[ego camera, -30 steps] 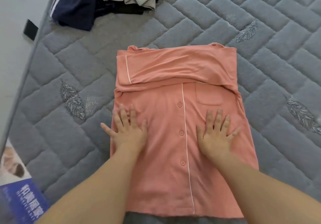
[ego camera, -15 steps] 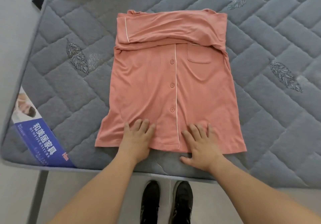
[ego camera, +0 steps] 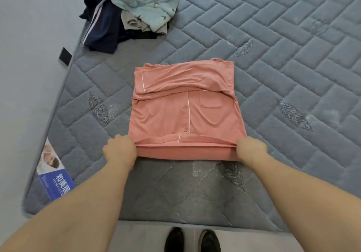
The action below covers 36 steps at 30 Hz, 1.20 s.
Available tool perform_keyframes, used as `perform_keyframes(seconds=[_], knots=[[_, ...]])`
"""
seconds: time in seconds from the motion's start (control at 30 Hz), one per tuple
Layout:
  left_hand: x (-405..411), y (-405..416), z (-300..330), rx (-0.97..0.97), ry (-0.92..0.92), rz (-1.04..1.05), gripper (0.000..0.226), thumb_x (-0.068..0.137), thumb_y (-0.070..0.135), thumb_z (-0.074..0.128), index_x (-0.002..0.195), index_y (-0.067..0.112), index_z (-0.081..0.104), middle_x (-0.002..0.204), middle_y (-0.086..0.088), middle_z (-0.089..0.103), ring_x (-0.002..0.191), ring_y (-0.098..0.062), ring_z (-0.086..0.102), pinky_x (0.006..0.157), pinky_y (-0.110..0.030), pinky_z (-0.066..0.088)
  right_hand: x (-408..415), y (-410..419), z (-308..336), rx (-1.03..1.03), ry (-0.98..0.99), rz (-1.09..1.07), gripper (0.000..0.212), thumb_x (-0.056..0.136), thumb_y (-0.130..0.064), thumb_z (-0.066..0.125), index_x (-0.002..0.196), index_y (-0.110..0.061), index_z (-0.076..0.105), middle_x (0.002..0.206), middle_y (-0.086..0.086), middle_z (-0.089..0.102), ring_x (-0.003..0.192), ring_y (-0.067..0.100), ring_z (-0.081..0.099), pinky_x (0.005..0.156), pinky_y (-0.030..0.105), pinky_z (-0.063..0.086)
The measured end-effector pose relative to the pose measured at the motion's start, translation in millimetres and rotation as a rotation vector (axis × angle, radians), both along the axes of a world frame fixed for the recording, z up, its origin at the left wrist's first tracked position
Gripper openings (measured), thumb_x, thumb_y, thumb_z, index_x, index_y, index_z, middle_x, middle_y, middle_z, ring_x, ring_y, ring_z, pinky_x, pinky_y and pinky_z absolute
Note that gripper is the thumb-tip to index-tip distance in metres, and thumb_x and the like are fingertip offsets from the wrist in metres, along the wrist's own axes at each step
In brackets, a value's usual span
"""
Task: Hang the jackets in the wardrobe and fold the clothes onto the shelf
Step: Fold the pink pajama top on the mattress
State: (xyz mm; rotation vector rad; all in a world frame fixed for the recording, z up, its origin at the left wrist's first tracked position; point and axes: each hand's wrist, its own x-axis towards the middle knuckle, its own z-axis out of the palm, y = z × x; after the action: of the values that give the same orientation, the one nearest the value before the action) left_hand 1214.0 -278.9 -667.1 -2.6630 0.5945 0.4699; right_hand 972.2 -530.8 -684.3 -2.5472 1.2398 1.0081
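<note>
Salmon-pink buttoned cotton shirt (ego camera: 185, 113) is lying on the grey quilted mattress (ego camera: 273, 36). The left hand (ego camera: 120, 149) and right hand (ego camera: 251, 149) are each gripping its turned-up hem.

Showing as soft, matt, finely draped knit cloth with thin white piping and small glossy buttons: the coral pajama shirt (ego camera: 185, 111). Lying under it, looking like thick quilted grey fabric, matt and slightly fuzzy, stitched in a brick pattern: the mattress (ego camera: 283, 60), with a glossy printed label (ego camera: 55, 170) at its corner. Appearing fleecy and napped, the mint garment (ego camera: 148, 3) topping a smoother navy striped garment (ego camera: 101, 31), and shining faintly below, black shoes (ego camera: 192, 240).
</note>
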Motion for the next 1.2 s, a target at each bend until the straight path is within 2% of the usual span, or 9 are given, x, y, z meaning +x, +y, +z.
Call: perform_keyframes(seconds=[0.23, 0.3, 0.67, 0.77, 0.83, 0.93, 1.0, 1.07, 1.2], knots=[[87, -62, 5, -0.072, -0.048, -0.018, 0.037, 0.095, 0.011, 0.040, 0.127, 0.009, 0.059, 0.131, -0.014, 0.057, 0.124, -0.036, 0.052, 0.099, -0.043, 0.042, 66, -70, 20, -0.159, 0.060, -0.065, 0.033, 0.087, -0.005, 0.046, 0.110, -0.014, 0.068, 0.114, 0.008, 0.065, 0.106, 0.034, 0.062, 0.077, 0.041, 0.052], [114, -91, 1, -0.087, -0.056, -0.064, 0.037, 0.095, 0.011, 0.040, 0.126, 0.010, 0.060, 0.130, -0.014, 0.057, 0.123, -0.035, 0.052, 0.099, -0.041, 0.042, 93, -93, 24, -0.176, 0.053, -0.114, 0.032, 0.087, -0.005, 0.047, 0.111, -0.013, 0.067, 0.117, 0.009, 0.064, 0.110, 0.034, 0.060, 0.083, 0.044, 0.053], [248, -207, -17, -0.290, -0.211, -0.078, 0.027, 0.090, 0.010, 0.039, 0.109, 0.013, 0.057, 0.116, -0.013, 0.054, 0.109, -0.034, 0.044, 0.093, -0.045, 0.032, 216, -232, 22, -0.368, -0.234, -0.362, 0.033, 0.089, -0.008, 0.046, 0.118, -0.007, 0.062, 0.126, 0.018, 0.059, 0.121, 0.037, 0.053, 0.095, 0.042, 0.043], [256, -233, -43, -0.275, -0.053, 0.005, 0.047, 0.086, 0.014, 0.038, 0.134, 0.017, 0.038, 0.147, -0.014, 0.028, 0.135, -0.034, 0.021, 0.112, -0.061, 0.011, 241, -233, -8, -0.449, -0.324, -0.323, 0.038, 0.092, -0.014, 0.043, 0.128, -0.009, 0.052, 0.135, 0.015, 0.046, 0.127, 0.035, 0.042, 0.107, 0.053, 0.032], [244, -241, -71, -0.266, 0.144, 0.068, 0.062, 0.092, 0.029, 0.034, 0.151, 0.032, 0.015, 0.162, -0.005, -0.003, 0.149, -0.028, -0.007, 0.110, -0.070, -0.010, 253, -214, -41, -0.401, -0.452, -0.240, 0.044, 0.095, -0.023, 0.040, 0.137, -0.012, 0.042, 0.148, 0.014, 0.034, 0.137, 0.033, 0.030, 0.112, 0.064, 0.019], [225, -234, -118, -0.223, 0.399, 0.191, 0.069, 0.094, 0.062, 0.018, 0.151, 0.046, -0.018, 0.155, 0.011, -0.040, 0.144, -0.021, -0.035, 0.104, -0.078, -0.011, 263, -178, -96, -0.144, -0.401, -0.080, 0.065, 0.098, -0.052, 0.025, 0.155, -0.026, 0.009, 0.164, 0.005, -0.002, 0.151, 0.026, -0.004, 0.111, 0.070, 0.000], [224, -228, -142, -0.224, 0.418, 0.205, 0.071, 0.091, 0.071, 0.012, 0.144, 0.050, -0.030, 0.137, 0.018, -0.058, 0.138, -0.020, -0.045, 0.102, -0.080, -0.010, 266, -171, -128, -0.113, -0.360, -0.068, 0.072, 0.094, -0.062, 0.014, 0.156, -0.030, -0.006, 0.163, 0.003, -0.017, 0.149, 0.028, -0.017, 0.113, 0.069, -0.005], [226, -230, -156, -0.220, 0.410, 0.179, 0.071, 0.087, 0.075, 0.007, 0.139, 0.051, -0.036, 0.124, 0.020, -0.065, 0.135, -0.021, -0.048, 0.100, -0.081, -0.013, 269, -177, -147, -0.180, -0.364, -0.064, 0.075, 0.091, -0.064, 0.010, 0.156, -0.030, -0.008, 0.163, 0.006, -0.017, 0.148, 0.032, -0.018, 0.113, 0.066, -0.010], [233, -227, -149, -0.268, 0.475, 0.156, 0.078, 0.087, 0.076, 0.018, 0.142, 0.052, -0.030, 0.149, 0.014, -0.047, 0.139, -0.020, -0.044, 0.101, -0.079, -0.014, 271, -182, -147, -0.217, -0.364, -0.029, 0.079, 0.087, -0.062, 0.009, 0.157, -0.026, -0.003, 0.164, 0.011, -0.010, 0.149, 0.034, -0.014, 0.116, 0.061, -0.011]])
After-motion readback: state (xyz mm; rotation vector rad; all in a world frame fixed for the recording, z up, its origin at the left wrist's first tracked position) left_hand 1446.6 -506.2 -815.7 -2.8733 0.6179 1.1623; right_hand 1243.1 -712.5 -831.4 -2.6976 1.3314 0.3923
